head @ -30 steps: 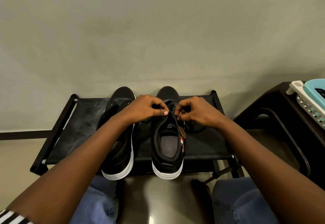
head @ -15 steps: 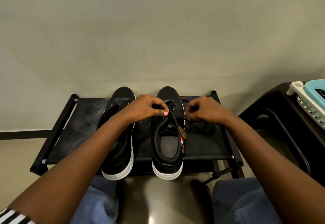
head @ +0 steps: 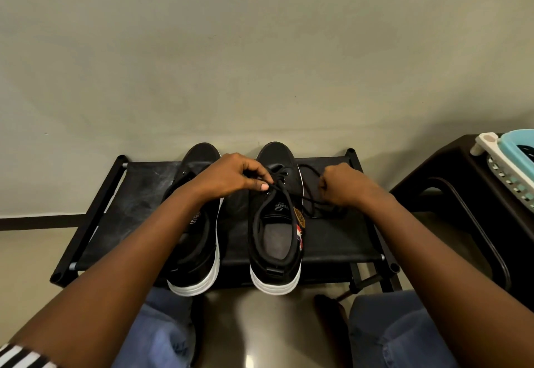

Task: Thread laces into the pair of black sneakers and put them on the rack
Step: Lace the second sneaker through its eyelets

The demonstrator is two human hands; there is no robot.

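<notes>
Both sneakers on the rack (head: 332, 240). Right sneaker (head: 276, 217): lace (head: 310, 191) partly threaded, top eyelets left. Left sneaker (head: 199, 223): lacing hidden by your arm. Your left hand (head: 231, 176) pinches the lace at the tongue; your right hand (head: 344, 184), fisted on the lace, has pulled rightward since earlier, drawing slack.

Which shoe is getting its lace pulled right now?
The right sneaker, with the colourful side badge: both hands work its black lace. The left sneaker lies under the forearm.
</notes>
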